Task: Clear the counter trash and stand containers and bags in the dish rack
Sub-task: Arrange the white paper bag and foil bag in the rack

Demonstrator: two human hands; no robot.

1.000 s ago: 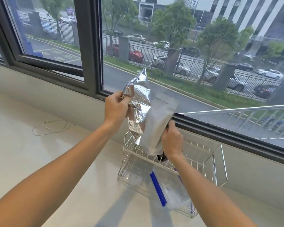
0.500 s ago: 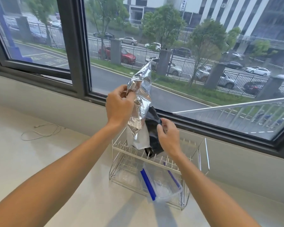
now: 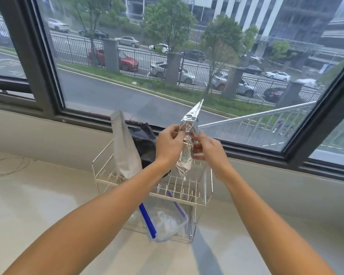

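Note:
A crinkled silver foil bag (image 3: pixel 186 151) hangs above the right half of the wire dish rack (image 3: pixel 199 203). My left hand (image 3: pixel 168 145) pinches its left side and my right hand (image 3: pixel 206 144) grips its right side. A white pouch (image 3: pixel 124 151) stands upright in the rack's upper tier at the left. Behind it leans a black bag (image 3: pixel 143 139), partly hidden by my left hand. On the lower tier lies a clear plastic container with blue strips (image 3: pixel 163 221).
The rack stands on a pale counter (image 3: pixel 38 205) against a low wall under a large window (image 3: pixel 167 66). A thin white cord (image 3: pixel 6 165) lies on the counter at the far left.
The white pouch and black bag now stand in the rack, released from my right hand. My right hand has moved onto the foil bag, which shifted rightward over the rack.

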